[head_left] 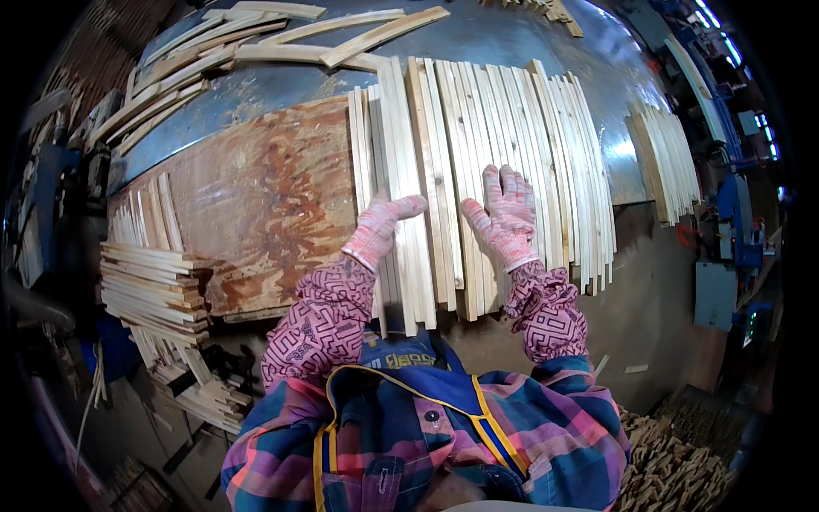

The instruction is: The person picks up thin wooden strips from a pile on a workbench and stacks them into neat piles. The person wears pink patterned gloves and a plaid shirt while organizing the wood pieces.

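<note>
A row of long pale wooden slats [486, 111] lies side by side in front of me, their ends uneven. My right hand [509, 218], in a pink-and-white work glove, rests palm down on the middle of the row with its fingers stretched out. At the row's left end, my left hand [375, 230] in a matching glove is closed around a few slats [397, 136]. Its thumb reaches across their top, while the other fingers are mostly hidden. Pink patterned sleeve covers are on both my forearms.
A stained plywood board [273, 196] covers part of the metal table [503, 34]. Loose slats [281, 43] lie across the far left. Stacked wood pieces [153, 286] stand at left, another bundle [670, 162] at right, and a heap of wood [674, 461] at lower right.
</note>
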### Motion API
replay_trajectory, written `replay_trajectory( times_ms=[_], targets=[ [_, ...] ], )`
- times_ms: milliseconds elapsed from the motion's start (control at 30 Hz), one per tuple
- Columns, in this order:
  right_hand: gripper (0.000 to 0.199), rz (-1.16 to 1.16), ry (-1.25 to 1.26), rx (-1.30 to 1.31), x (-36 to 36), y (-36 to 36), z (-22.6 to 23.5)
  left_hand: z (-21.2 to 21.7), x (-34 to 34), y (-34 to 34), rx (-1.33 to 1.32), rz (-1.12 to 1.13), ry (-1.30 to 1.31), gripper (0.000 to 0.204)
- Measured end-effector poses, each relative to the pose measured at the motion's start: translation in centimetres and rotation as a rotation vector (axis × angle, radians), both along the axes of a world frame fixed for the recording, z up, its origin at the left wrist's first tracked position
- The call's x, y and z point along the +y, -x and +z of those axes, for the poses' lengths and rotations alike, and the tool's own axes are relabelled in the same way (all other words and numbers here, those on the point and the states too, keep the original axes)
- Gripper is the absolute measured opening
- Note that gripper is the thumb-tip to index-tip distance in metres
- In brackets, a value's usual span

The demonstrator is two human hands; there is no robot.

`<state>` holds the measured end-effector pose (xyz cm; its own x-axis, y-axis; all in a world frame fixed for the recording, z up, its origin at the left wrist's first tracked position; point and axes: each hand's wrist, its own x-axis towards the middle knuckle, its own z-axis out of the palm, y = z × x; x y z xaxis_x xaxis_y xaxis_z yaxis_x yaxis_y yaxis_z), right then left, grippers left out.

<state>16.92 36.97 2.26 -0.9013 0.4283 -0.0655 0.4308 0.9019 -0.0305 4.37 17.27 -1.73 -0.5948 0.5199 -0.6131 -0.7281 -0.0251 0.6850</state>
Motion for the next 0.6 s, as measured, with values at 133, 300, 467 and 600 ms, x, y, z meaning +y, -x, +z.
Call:
replay_trajectory(
  times_ms=[133, 300, 467, 600],
  targets=[
    [0.086, 0.006, 0.005, 0.028, -0.4, 0.2, -0.2, -5.1, -3.3, 1.9, 0.139, -0.046, 0.042, 0.125],
    [0.078, -0.146, 0.116, -0.061, -0.5, 0.1, 1.4, -0.1, -2.5, 2.2, 0.199, -0.552, 0.420, 0.126],
    [0.068, -0.196, 0.133, 0.091, -5.5, 0.8, 3.7, 2.5, -4.0, 3.0, 0.350, -0.990, 0.667, 0.102],
    [0.055, -0.058, 0.206, 0.527, -11.3, 2.0, 4.3, -0.2, -11.5, 2.2, 0.295, -1.094, 0.097, 0.097]
  ],
)
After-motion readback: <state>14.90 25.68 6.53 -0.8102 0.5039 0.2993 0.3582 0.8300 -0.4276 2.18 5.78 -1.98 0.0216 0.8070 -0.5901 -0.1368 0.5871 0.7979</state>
